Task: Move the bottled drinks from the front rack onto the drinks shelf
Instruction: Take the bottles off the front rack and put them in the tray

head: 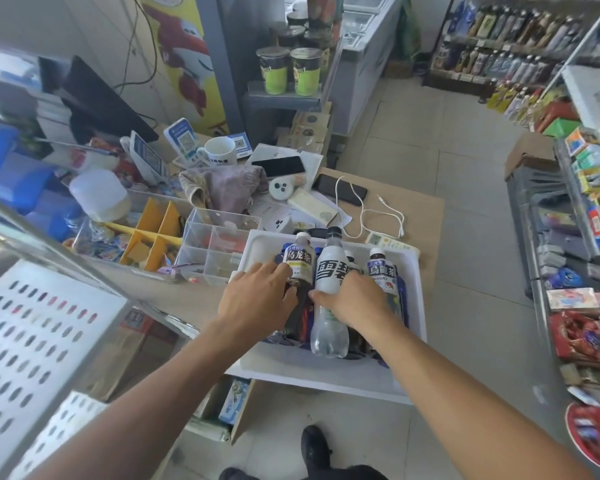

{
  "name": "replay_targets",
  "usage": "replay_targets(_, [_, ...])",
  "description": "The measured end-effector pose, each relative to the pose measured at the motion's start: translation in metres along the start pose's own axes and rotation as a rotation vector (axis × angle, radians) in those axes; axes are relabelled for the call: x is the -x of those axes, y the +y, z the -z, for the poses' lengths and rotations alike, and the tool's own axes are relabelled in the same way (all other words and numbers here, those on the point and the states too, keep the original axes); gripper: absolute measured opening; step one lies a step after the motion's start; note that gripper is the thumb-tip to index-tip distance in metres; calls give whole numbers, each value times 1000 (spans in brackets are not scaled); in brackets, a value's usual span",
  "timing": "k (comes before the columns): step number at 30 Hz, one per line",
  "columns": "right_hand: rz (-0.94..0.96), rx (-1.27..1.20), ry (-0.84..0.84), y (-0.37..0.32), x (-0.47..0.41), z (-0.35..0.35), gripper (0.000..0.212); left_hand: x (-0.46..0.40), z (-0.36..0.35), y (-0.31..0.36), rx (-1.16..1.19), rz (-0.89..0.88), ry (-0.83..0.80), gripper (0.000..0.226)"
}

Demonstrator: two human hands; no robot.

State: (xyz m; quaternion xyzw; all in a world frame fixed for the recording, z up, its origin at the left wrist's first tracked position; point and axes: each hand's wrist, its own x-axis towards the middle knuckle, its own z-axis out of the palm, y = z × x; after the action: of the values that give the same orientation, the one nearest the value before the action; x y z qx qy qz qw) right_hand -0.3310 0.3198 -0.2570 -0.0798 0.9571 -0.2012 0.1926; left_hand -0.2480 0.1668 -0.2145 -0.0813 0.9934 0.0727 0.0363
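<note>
A white tray on the counter holds several bottled drinks. My left hand curls round a dark oolong tea bottle with a white cap. My right hand grips a clear bottle with a white label and black cap, lifted above the others. A second oolong tea bottle stands at the tray's right side. Drinks shelves full of bottles stand far back at the right.
The counter carries a cloth, a white mug, two phones, a white cable and clear organiser boxes. A snack rack lines the right. A perforated white shelf is at the left. Tiled floor leads to the back shelves.
</note>
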Motion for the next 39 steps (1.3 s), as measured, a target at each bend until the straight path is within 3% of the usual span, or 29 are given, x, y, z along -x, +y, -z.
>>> replay_targets(4, [49, 55, 64, 3, 2, -8, 82, 5, -2, 1, -1, 12, 8, 36])
replay_targets(8, [100, 117, 49, 4, 8, 0, 82, 9, -1, 2, -8, 16, 17, 35])
replay_targets(15, [451, 394, 85, -14, 31, 40, 46, 20, 12, -8, -4, 70, 67, 39])
replay_targets(19, [658, 476, 98, -53, 43, 55, 41, 34, 30, -25, 14, 153, 129, 40])
replay_targets(24, [914, 553, 159, -118, 55, 63, 15, 68, 61, -54, 13, 299, 249, 37])
replay_targets(36, [1374, 486, 81, -280, 128, 7, 48, 201, 120, -140, -34, 757, 483, 34])
replay_targets(39, [1500, 472, 101, -319, 161, -8, 46, 239, 133, -160, -37, 856, 545, 35])
